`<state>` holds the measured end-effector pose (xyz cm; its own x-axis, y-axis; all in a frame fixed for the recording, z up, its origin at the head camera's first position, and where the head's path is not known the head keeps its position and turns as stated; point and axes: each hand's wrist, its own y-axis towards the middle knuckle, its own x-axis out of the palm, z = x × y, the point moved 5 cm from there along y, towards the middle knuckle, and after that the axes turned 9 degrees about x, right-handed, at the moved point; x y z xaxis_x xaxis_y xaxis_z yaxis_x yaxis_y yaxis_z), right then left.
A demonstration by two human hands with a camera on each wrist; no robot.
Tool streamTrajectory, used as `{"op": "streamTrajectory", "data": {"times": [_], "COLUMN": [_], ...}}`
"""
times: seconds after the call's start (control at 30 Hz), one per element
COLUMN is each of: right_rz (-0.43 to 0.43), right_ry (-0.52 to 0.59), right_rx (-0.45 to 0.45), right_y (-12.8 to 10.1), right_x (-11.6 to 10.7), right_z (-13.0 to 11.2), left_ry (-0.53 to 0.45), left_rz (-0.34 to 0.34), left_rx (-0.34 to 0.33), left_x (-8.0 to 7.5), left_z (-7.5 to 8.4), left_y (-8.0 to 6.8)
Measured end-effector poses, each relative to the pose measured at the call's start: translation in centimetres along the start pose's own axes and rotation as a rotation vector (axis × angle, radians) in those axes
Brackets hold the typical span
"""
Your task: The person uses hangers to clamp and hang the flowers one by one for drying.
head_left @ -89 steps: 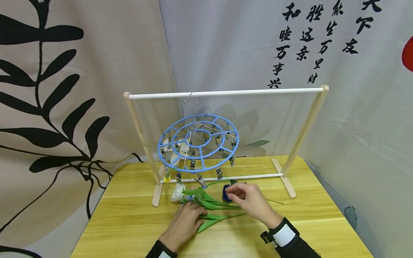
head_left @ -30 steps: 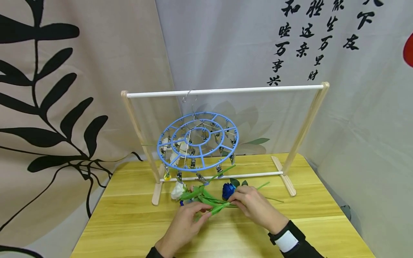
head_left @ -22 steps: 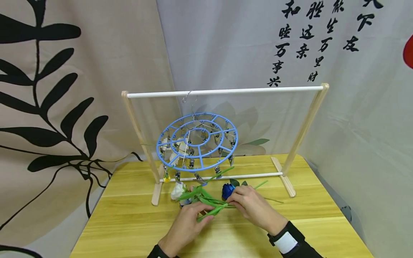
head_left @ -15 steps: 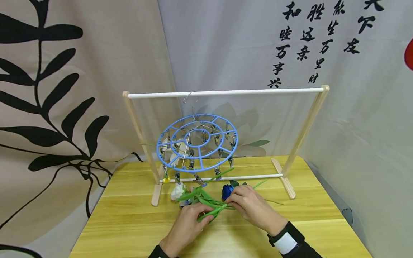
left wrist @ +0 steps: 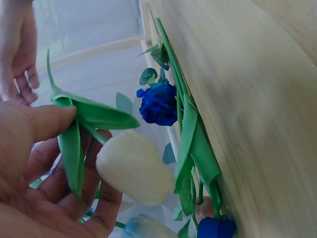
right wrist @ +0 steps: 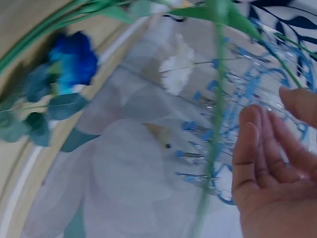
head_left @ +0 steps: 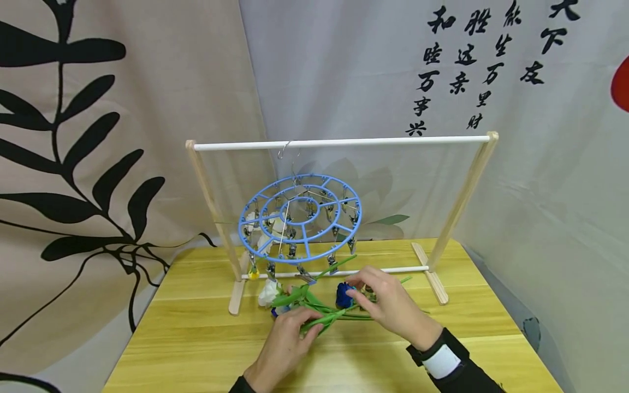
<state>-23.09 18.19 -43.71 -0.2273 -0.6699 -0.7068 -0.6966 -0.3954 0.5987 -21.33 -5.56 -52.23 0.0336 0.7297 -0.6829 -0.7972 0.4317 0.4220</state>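
Left hand point(head_left: 286, 335) pinches white tulip point(left wrist: 136, 167) at leafy stem, bloom just beyond its grip. Right hand point(head_left: 390, 304) loosely curved, holding nothing, near blue rose point(head_left: 344, 295) on surface point(head_left: 206, 344).

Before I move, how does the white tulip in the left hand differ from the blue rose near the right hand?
The white tulip is pale, the blue rose deep blue.
The tulip's bloom is smooth and closed; the rose's petals are layered and ruffled.
The tulip has long, pointed leaves; the rose has small, rounded ones.
The left hand holds the tulip; the rose lies on the table.
Both are flowers with green leaves.
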Motion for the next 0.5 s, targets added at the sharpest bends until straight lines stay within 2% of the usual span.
{"op": "streamTrajectory", "data": {"times": [0.13, 0.3, 0.5], "right_rz": [0.004, -0.109, -0.2], "right_ry": [0.103, 0.205, 0.294], "right_rx": [0.14, 0.3, 0.375], "right_y": [1.9, 4.2, 5.4], "right_x": [-1.0, -0.7, 0.3], "right_z": [-0.3, -0.4, -0.3], "left_ry": [0.035, 0.071, 0.078], "left_rz": [0.06, 0.137, 0.149], "left_rx": [0.002, 0.026, 0.005], "left_x": [-0.1, -0.4, -0.6], "left_z": [0.3, 0.6, 0.9], "left_y": [-0.1, -0.1, 0.0]}}
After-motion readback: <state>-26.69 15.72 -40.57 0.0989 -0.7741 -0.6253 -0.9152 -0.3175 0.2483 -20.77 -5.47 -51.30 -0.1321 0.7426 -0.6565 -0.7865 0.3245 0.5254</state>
